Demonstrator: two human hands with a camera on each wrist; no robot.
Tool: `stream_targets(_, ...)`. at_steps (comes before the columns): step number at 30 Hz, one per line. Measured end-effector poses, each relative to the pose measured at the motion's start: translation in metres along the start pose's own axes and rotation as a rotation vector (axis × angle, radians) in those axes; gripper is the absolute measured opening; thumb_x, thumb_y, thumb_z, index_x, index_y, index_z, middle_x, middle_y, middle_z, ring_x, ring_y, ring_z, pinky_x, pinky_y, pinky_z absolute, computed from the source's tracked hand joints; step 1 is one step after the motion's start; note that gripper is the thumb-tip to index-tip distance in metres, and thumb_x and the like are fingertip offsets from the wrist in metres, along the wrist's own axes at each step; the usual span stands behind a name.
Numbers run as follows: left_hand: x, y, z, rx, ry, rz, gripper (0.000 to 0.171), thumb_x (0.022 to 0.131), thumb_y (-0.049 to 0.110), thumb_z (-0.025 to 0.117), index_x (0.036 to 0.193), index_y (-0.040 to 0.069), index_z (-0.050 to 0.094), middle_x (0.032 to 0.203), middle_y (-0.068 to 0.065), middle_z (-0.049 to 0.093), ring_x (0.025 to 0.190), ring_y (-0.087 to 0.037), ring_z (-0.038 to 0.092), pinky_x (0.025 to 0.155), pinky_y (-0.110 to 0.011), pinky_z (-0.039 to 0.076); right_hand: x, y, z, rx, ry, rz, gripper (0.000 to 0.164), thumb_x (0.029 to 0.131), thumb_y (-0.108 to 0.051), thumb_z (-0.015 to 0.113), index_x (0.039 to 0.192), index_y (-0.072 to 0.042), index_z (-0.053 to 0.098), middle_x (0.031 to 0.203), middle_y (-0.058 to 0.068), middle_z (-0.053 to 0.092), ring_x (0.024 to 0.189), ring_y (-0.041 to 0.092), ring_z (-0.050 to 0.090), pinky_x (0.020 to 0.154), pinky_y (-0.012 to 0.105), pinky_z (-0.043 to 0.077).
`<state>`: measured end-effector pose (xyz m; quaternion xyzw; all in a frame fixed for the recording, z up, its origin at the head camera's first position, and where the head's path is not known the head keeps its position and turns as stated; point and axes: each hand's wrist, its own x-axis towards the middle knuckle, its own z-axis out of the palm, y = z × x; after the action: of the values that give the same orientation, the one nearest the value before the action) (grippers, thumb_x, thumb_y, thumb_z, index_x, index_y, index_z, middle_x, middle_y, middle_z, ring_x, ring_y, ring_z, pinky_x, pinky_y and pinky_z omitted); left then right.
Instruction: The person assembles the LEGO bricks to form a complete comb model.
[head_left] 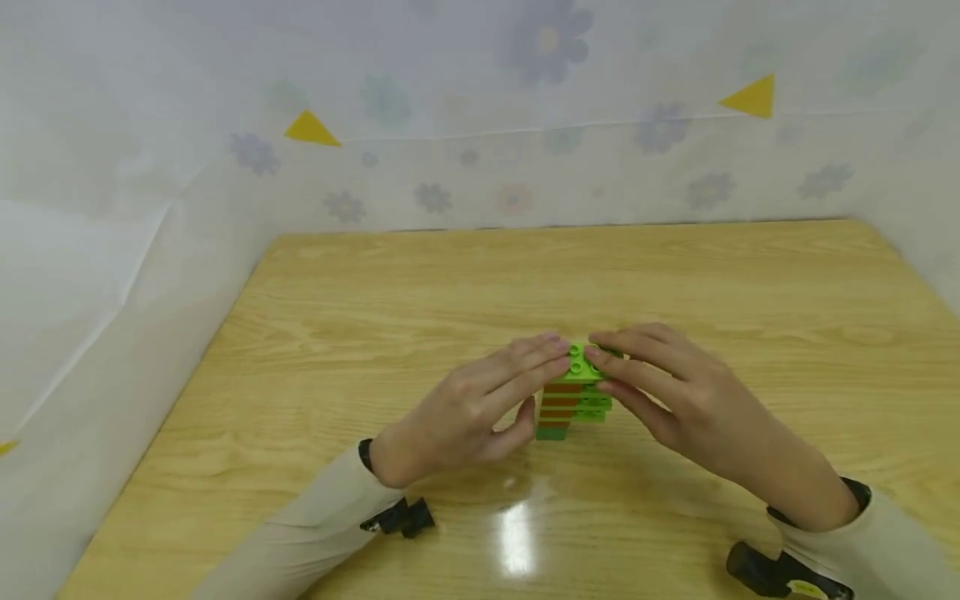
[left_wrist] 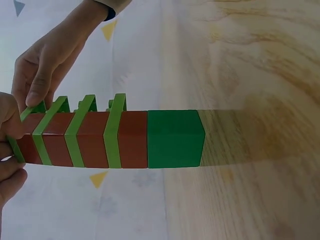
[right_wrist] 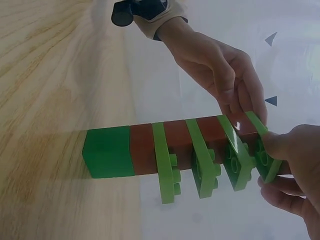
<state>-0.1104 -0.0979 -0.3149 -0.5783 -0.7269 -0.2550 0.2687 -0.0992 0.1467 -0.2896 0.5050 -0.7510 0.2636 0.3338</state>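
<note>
A narrow tower of toy building bricks (head_left: pixel 561 402) stands upright on the table. Its dark green brick (left_wrist: pixel 175 139) is at the bottom, with brown bricks (left_wrist: pixel 132 140) and light green plates (right_wrist: pixel 202 165) alternating above. The plates jut out to the right. My left hand (head_left: pixel 480 404) holds the tower's upper end from the left, fingertips at the edge of the top light green plate (head_left: pixel 576 375). On the other side, my right hand (head_left: pixel 693 400) pinches that plate's overhanging end between thumb and fingers. Its fingers partly cover the studs.
The wooden table (head_left: pixel 360 317) extends around the tower. Behind it hangs a pale flowered cloth (head_left: pixel 465 92) with yellow triangles (head_left: pixel 752 97). Dark wrist-worn devices (head_left: pixel 405 517) sit at both cuffs, close above the tabletop.
</note>
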Motion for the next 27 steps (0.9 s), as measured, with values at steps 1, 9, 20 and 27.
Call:
stream_targets(1, 0.000, 0.000, 0.001, -0.001, -0.001, -0.004, 0.047, 0.081, -0.005, 0.059, 0.128, -0.010, 0.053, 0.133, -0.024, 0.054, 0.129, -0.032, 0.048, 0.108, -0.031, 0.038, -0.001, -0.001, 0.000, -0.010, -0.003, 0.002, 0.040, 0.103, -0.028, 0.048, 0.109, 0.005, 0.070, 0.108, 0.016, 0.068, 0.093, 0.028, 0.062, 0.082, 0.023, 0.050)
stream_targets(9, -0.002, -0.001, 0.015, 0.002, -0.024, -0.091, 0.062, 0.082, 0.001, 0.061, 0.138, -0.009, 0.039, 0.143, -0.026, 0.043, 0.139, -0.031, 0.035, 0.104, -0.024, 0.041, -0.016, -0.002, 0.005, -0.192, -0.099, 0.008, 0.065, 0.100, -0.047, 0.044, 0.129, 0.010, 0.052, 0.119, 0.026, 0.054, 0.105, 0.041, 0.052, 0.095, 0.038, 0.038)
stream_targets(20, 0.002, -0.008, 0.030, 0.037, -0.152, -0.172, 0.097, 0.087, 0.017, 0.065, 0.151, -0.007, -0.003, 0.157, -0.029, 0.005, 0.146, -0.030, 0.014, 0.114, -0.027, 0.027, -0.038, 0.021, 0.017, -0.272, -0.163, -0.021, 0.075, 0.096, -0.046, 0.041, 0.140, 0.014, 0.036, 0.132, 0.036, 0.039, 0.119, 0.051, 0.036, 0.097, 0.050, 0.032)
stream_targets(27, 0.007, -0.014, 0.043, 0.126, -0.196, -0.221, 0.107, 0.090, 0.029, 0.065, 0.150, 0.001, -0.018, 0.157, -0.028, 0.000, 0.147, -0.030, 0.011, 0.117, -0.034, 0.021, -0.039, 0.029, 0.022, -0.217, -0.163, 0.029, 0.087, 0.078, -0.037, 0.069, 0.139, 0.015, 0.035, 0.131, 0.036, 0.040, 0.120, 0.049, 0.040, 0.109, 0.035, 0.025)
